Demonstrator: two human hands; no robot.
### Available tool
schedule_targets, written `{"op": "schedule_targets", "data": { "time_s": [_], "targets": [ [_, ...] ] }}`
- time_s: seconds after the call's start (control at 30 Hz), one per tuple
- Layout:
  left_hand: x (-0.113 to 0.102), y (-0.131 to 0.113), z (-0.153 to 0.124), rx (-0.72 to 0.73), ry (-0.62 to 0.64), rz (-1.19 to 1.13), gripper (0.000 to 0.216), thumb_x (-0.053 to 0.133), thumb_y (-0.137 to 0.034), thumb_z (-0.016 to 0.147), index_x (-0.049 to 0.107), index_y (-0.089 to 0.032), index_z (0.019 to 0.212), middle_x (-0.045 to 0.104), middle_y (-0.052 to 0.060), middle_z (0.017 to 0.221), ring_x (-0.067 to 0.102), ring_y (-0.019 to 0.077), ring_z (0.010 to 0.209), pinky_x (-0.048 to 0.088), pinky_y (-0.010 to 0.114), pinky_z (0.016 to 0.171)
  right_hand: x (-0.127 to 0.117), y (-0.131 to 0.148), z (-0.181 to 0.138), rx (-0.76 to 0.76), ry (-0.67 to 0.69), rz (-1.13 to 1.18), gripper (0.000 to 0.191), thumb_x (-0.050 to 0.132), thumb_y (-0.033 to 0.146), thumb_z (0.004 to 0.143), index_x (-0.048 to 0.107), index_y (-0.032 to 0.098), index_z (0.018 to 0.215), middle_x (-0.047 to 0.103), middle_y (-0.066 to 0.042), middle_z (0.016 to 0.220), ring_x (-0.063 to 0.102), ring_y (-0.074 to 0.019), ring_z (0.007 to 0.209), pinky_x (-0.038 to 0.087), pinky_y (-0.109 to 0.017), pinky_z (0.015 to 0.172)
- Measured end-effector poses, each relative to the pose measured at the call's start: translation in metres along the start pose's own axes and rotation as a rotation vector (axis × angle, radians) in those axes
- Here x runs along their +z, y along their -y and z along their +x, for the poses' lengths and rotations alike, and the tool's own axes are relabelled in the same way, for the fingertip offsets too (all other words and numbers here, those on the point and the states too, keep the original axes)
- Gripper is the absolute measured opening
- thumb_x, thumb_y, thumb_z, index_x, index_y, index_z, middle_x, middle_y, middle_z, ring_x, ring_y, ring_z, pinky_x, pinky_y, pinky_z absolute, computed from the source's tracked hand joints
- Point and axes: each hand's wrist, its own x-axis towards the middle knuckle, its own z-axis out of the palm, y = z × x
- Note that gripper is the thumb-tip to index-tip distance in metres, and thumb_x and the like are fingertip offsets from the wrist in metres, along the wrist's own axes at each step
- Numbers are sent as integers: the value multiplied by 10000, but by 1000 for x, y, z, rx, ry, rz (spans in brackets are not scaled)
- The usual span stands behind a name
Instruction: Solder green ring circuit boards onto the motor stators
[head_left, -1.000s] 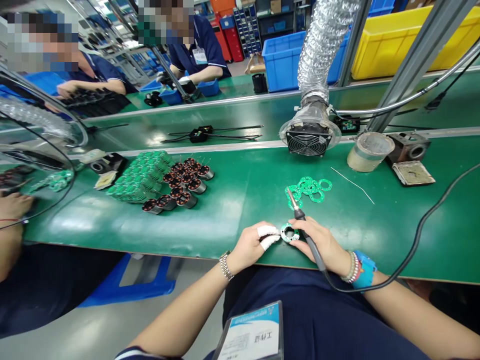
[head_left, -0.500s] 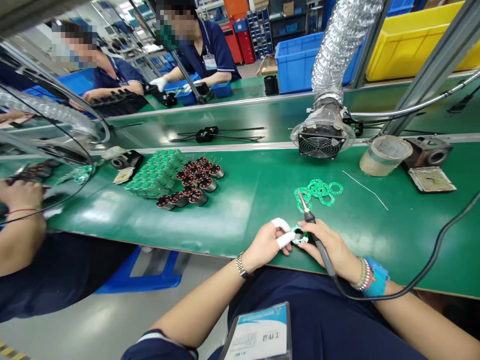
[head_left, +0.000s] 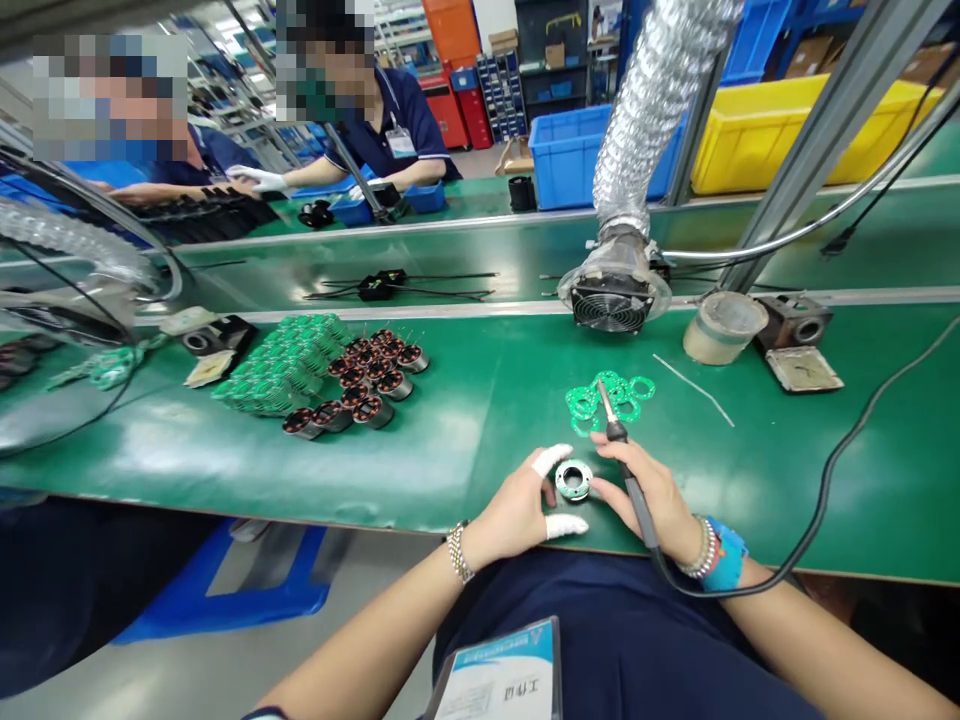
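Note:
In front of me on the bench stands a round part with a green-and-white ring-shaped circuit board [head_left: 574,480] on top and a dark hole in its middle. My left hand [head_left: 525,508], with white finger cots on thumb and index finger, lies open around its left side, the two fingertips spread apart. A soldering iron [head_left: 634,490] is gripped in my right hand [head_left: 657,490], its tip pointing up and away from me. The right thumb reaches to the right edge of the round part. Just beyond are several loose green ring boards [head_left: 626,386].
Copper-wound motor stators [head_left: 373,411] stand left beside a stack of green boards [head_left: 281,360]. A fan hood [head_left: 611,300] hangs ahead. Solder wire [head_left: 694,388], a round tub [head_left: 724,328] and an iron stand [head_left: 799,345] are at right. Two co-workers sit across the bench.
My left thumb and index finger have let go of the round part and spread apart. It now shows more fully. The right hand still holds the soldering iron; the whole view has shifted.

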Motion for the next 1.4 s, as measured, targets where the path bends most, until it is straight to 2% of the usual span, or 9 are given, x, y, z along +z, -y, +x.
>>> {"op": "schedule_targets", "data": {
  "time_s": [0.13, 0.23, 0.43, 0.63, 0.87, 0.97, 1.07, 1.23, 1.4],
  "targets": [
    [8, -2, 13, 78, -27, 248, 514, 709, -378, 662, 507, -176, 1089, 578, 83, 1016, 572, 223, 877, 464, 369, 794, -26, -9, 3, 36, -75, -110, 293, 569, 202, 829, 471, 201, 1105, 579, -113, 1197, 556, -207, 1108, 469, -357, 940],
    [-6, 1, 33, 60, -2, 286, 477, 702, -394, 662, 528, -175, 1048, 612, 68, 963, 595, 215, 841, 476, 333, 747, -54, -25, 7, 78, -157, -231, 267, 572, 232, 825, 488, 194, 1076, 596, -113, 1163, 592, -210, 1047, 490, -352, 902],
    [-89, 11, 132, -119, -290, 483, 478, 693, -422, 659, 547, -157, 1029, 664, 72, 927, 626, 223, 844, 473, 302, 742, -106, -68, 23, 184, -313, -500, 318, 577, 318, 820, 522, 182, 1101, 632, -70, 928, 640, -192, 808, 525, -322, 762],
    [-175, 33, 252, -288, -537, 575, 485, 700, -394, 673, 551, -138, 1058, 663, 129, 1016, 622, 246, 935, 453, 312, 788, -119, -104, 34, 164, -341, -599, 219, 560, 339, 828, 538, 182, 979, 616, -50, 837, 619, -180, 718, 512, -310, 681],
    [-207, 66, 307, -441, -589, 600, 562, 639, -380, 741, 480, -71, 1183, 614, 211, 1117, 590, 262, 1034, 436, 336, 854, -107, -88, 27, 29, -298, -568, 259, 605, 228, 796, 524, 205, 1041, 649, -100, 1017, 633, -239, 904, 523, -378, 806],
    [-206, 69, 294, -426, -564, 634, 719, 640, -351, 738, 347, -15, 1302, 529, 266, 1215, 525, 309, 1126, 401, 386, 922, -91, -79, 27, -7, -82, -443, 258, 567, 173, 811, 503, 215, 1058, 597, -124, 1167, 591, -251, 1051, 524, -406, 867],
    [-198, 64, 248, -296, -524, 692, 733, 631, -333, 741, 309, -84, 1351, 420, 204, 1347, 416, 297, 1236, 323, 373, 1022, -73, -75, 29, -9, 161, -374, 238, 508, 157, 842, 503, 208, 1075, 543, -128, 1239, 521, -241, 1160, 507, -405, 916],
    [-174, 68, 113, 51, -397, 915, 578, 536, -362, 803, 387, -125, 1308, 477, 150, 1291, 431, 273, 1210, 323, 384, 1044, -49, -74, 44, -99, 285, -396, 244, 473, 149, 859, 501, 175, 1101, 524, -143, 1209, 429, -239, 1238, 444, -438, 981],
    [-176, 89, -3, -93, -610, 960, 513, 506, -357, 816, 410, -150, 1276, 501, 142, 1249, 465, 270, 1165, 366, 414, 1012, -29, -83, 67, -208, 320, -463, 258, 471, 165, 863, 521, 173, 1116, 557, -130, 1154, 389, -264, 1259, 424, -482, 980]
  ]
}}
